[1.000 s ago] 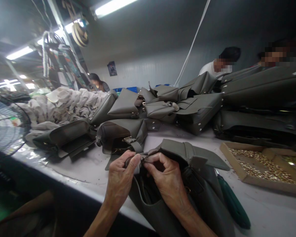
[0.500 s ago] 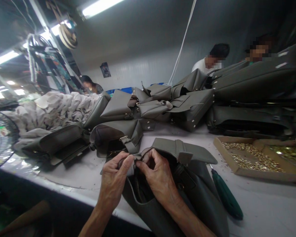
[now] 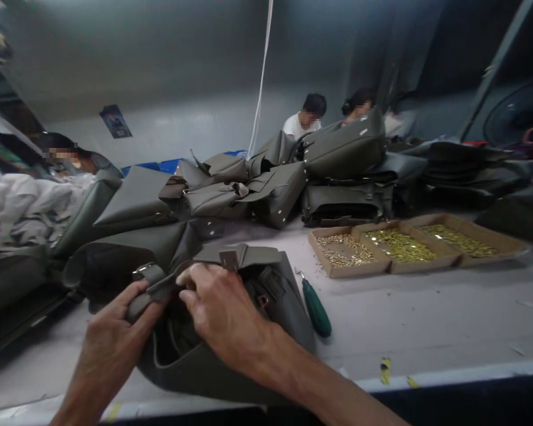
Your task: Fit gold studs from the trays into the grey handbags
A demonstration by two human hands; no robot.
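At the near edge of the surface (image 3: pixel 408 331), the left hand (image 3: pixel 115 331) still pinches the folded rim of the grey-green bag (image 3: pixel 208 374); the right hand (image 3: pixel 222 313) has rolled back-upward over its open mouth, fingers curled (gripping anything or not, I cannot tell); work seemingly continues at that rim. Beside the bag lies a green-handled hook (image 3: pixel 316 310); farther from that edge, the view's swing has brought three cardboard trays (image 3: pixel 346 273) into sight.
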